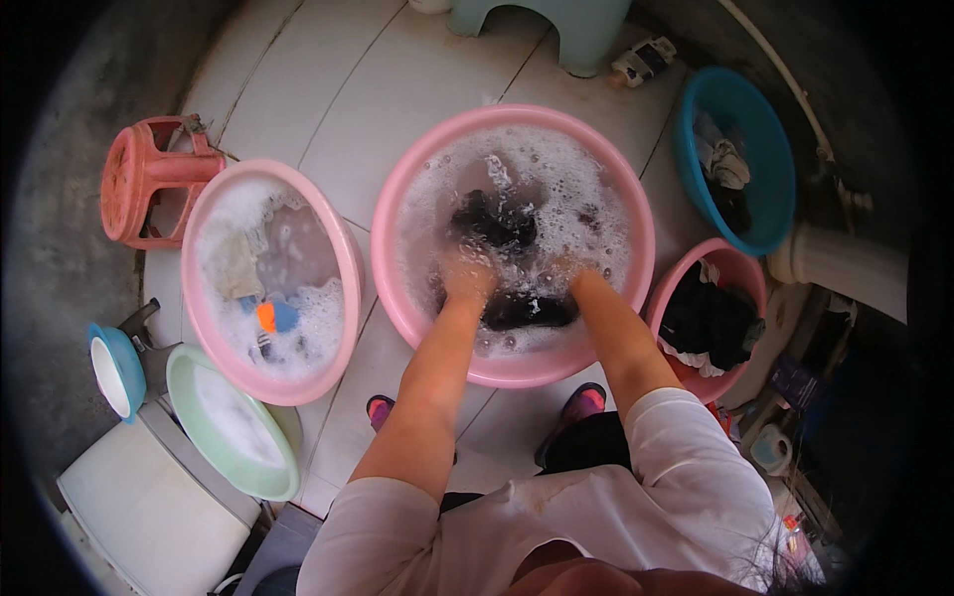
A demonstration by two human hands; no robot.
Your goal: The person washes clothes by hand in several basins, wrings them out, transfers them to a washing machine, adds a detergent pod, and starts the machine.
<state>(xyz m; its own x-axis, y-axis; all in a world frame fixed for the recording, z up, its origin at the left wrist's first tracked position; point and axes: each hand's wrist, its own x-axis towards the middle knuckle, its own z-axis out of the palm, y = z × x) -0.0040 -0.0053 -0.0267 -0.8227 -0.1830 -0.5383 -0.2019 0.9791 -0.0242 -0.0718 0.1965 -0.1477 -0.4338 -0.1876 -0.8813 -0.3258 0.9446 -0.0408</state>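
Observation:
Both my arms reach down into a large pink basin [386, 238] of grey, sudsy water. Dark wet cloth [494, 221] bunches up at the surface in the middle, and another dark stretch of cloth [530, 312] shows between my wrists. My left hand [467, 270] is partly under the water beside this cloth, its fingers hidden by foam and splashes. On the other side, my right hand [568, 268] is also sunk in the suds, fingers out of sight. Whether either hand grips the cloth cannot be made out.
Left stands a second pink basin [350, 288] with foam and cloth; near it are a pale green basin [288, 475], a red stool [127, 184] and a small blue basin [131, 372]. Right are a teal basin [775, 189] and a pink tub [686, 260] holding clothes.

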